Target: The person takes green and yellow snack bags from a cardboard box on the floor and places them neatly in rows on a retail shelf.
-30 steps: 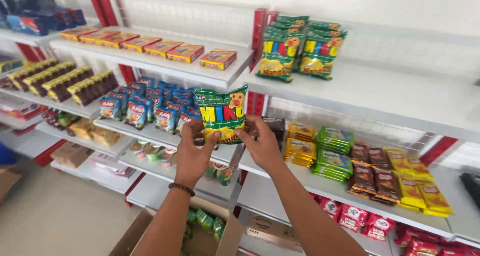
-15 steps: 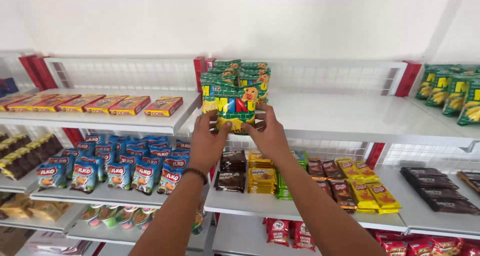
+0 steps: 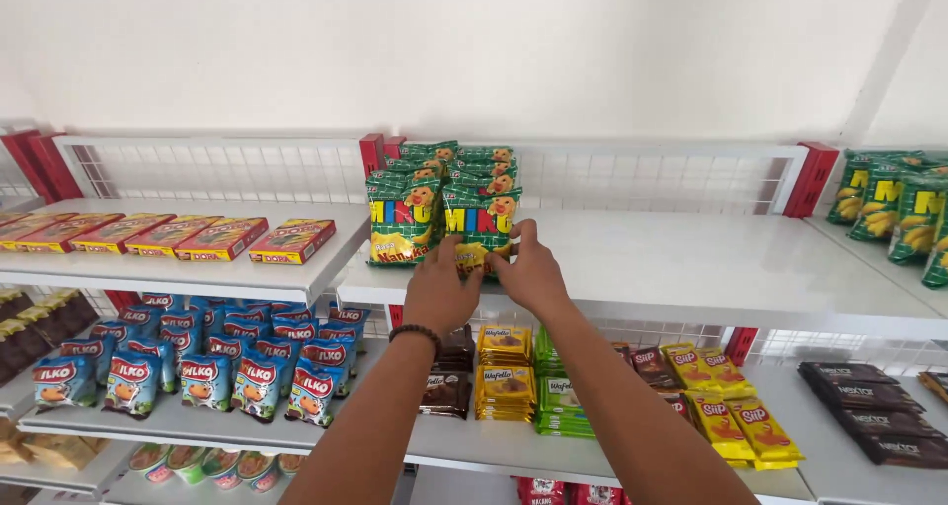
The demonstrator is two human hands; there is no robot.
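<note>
Head view: both hands (image 3: 489, 278) grip green snack bag (image 3: 481, 221) on shelf (image 3: 691, 268).

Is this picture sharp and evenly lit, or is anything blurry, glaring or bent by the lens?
Head view: soft, even light, no harsh glare on the white top shelf; the green snack bag between the left hand and right hand is fairly sharp; the shelf lines bow near the frame edges; the forearms at the bottom look slightly soft.

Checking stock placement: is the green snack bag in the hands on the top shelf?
Yes, both hands hold the green snack bag upright on the top shelf.
</note>
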